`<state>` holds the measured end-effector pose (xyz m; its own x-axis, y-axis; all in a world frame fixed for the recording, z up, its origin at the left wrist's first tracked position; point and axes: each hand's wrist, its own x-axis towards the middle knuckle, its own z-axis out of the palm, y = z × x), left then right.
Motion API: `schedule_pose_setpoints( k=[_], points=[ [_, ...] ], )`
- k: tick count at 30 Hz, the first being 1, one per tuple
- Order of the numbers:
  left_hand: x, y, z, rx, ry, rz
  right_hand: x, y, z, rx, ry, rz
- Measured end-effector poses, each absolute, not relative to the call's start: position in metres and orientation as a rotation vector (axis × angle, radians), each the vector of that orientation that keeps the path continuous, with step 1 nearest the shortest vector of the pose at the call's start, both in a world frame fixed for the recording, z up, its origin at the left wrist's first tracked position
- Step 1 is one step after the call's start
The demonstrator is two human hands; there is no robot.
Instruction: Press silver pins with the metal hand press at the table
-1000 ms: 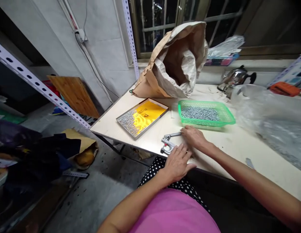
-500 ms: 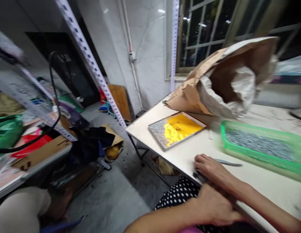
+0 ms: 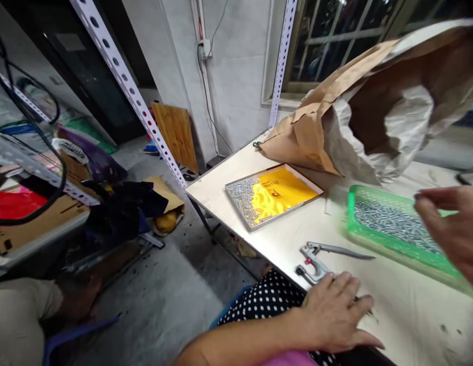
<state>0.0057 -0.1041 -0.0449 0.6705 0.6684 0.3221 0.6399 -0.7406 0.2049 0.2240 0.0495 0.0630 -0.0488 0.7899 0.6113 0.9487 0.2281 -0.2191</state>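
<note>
My left hand [image 3: 335, 312] lies flat on the table's near edge, fingers stretched out, resting on the handle end of a metal plier-like hand tool [image 3: 316, 256]. My right hand [image 3: 453, 229] is raised in the air over the green basket [image 3: 358, 231], fingers curled loosely and somewhat blurred; nothing shows in it. The basket holds several small metal pins. Further left lies a shallow grey tray [image 3: 272, 195] with a yellow sheet and more pins heaped at its left end.
A big crumpled brown paper sack [image 3: 374, 112] lies open behind the tray and basket. White slotted shelf posts [image 3: 129, 91] and cluttered shelves stand at left. Another person's leg [image 3: 26, 315] shows at the bottom left. Concrete floor lies below the table edge [image 3: 209, 203].
My right hand has lifted off the tool and risen over the green basket. My left hand has settled flat by the tool. The camera has swung left.
</note>
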Motion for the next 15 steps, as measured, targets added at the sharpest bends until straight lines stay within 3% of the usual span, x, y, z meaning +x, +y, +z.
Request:
schedule_pose_setpoints(
  k=[5, 11, 15],
  points=[
    [0.013, -0.091, -0.041, 2.791, 1.106, 0.536, 0.248, 0.076, 0.043, -1.636, -2.083, -0.487],
    [0.015, -0.087, -0.045, 2.760, 1.045, 0.585, 0.106, 0.054, 0.045, -1.148, -2.301, 0.054],
    [0.020, -0.084, -0.053, 2.677, 0.967, 0.541, 0.013, 0.062, 0.044, -1.233, -2.586, 0.314]
  ],
)
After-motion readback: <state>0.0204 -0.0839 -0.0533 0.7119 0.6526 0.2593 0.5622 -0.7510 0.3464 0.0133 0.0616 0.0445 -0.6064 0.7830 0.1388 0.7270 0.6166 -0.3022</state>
